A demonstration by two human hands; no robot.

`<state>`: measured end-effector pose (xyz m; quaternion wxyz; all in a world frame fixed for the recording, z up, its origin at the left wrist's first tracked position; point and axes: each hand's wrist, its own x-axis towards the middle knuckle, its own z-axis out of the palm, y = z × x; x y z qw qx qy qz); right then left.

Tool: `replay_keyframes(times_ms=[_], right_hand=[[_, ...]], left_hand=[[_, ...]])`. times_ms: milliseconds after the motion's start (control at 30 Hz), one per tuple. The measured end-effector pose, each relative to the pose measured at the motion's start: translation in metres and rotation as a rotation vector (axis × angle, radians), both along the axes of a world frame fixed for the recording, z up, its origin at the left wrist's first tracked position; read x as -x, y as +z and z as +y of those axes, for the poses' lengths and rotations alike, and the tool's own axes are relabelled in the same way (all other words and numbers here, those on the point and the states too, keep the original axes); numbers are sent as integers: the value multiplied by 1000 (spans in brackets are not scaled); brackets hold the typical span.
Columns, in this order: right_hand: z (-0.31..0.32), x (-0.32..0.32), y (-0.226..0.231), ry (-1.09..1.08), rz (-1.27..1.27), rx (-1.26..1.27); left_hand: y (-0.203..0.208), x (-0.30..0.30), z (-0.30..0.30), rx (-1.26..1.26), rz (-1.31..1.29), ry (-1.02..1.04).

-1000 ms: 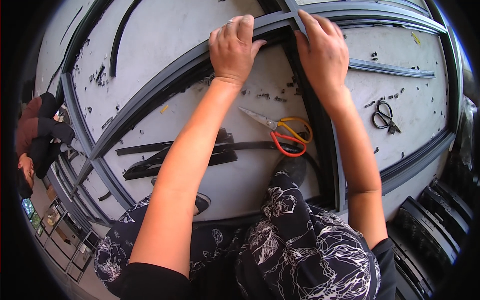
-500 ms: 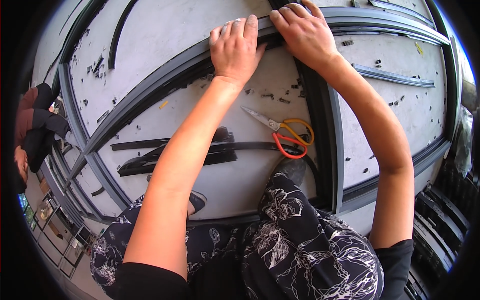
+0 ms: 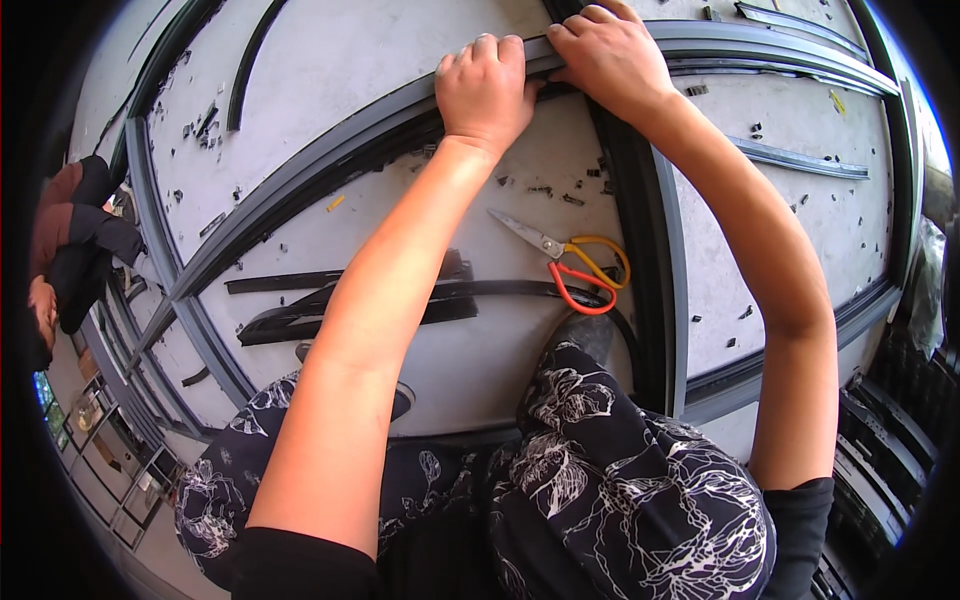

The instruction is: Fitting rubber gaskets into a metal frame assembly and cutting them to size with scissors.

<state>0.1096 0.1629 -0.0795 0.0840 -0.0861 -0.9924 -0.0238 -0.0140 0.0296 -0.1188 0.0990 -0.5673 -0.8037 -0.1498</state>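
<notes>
A long grey metal frame bar [image 3: 375, 118] crosses in front of me, with a black groove or strip along its near side. My left hand [image 3: 487, 92] is closed over this bar, its fingers curled across the far side and the thumb toward the right hand. Close beside it, my right hand [image 3: 612, 62] grips the same bar near where a dark crossbar [image 3: 632, 220] meets it. Both hands' fingertips are partly hidden. Nearer to me, on the pale floor inside the frame, lie scissors [image 3: 552, 250] with one orange-yellow and one red handle loop, blades apart.
Black rubber-like strips [image 3: 285, 283] lie left of the scissors. Small black scraps [image 3: 540, 190] are scattered about. A loose grey profile [image 3: 800, 158] rests in the right-hand panel. Another person [image 3: 75, 240] crouches at the far left. Dark profiles [image 3: 880, 450] are stacked at the lower right.
My left hand has slid a little to the right along the bar, closer to my right hand, and its fingers have curled more. The right hand has barely moved.
</notes>
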Motion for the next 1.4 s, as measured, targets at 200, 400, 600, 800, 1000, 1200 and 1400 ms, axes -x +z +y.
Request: replay_keyframes(times_ms=[200,400,600,800,1000,1200,1400], right_hand=[[-1,-2,-16,-31,74,-51],[-5,-12,-25,-46,155,-156],[-13,-6,-29,-68,135,-274],[-12,3,-15,-46,4,-322],[-16,-2,-32,-85,102,-339],[-4,6,-22,-19,-136,-183],[-16,0,-32,-39,315,-256]], left_hand=[[-3,-1,1,31,20,3],[-5,-3,-3,-2,148,-111],[-31,-2,4,-209,246,-123],[-30,-6,10,-244,176,-96],[-23,-11,5,-194,164,-92],[-19,-12,6,-183,134,-80],[-27,-9,0,-164,188,-95]])
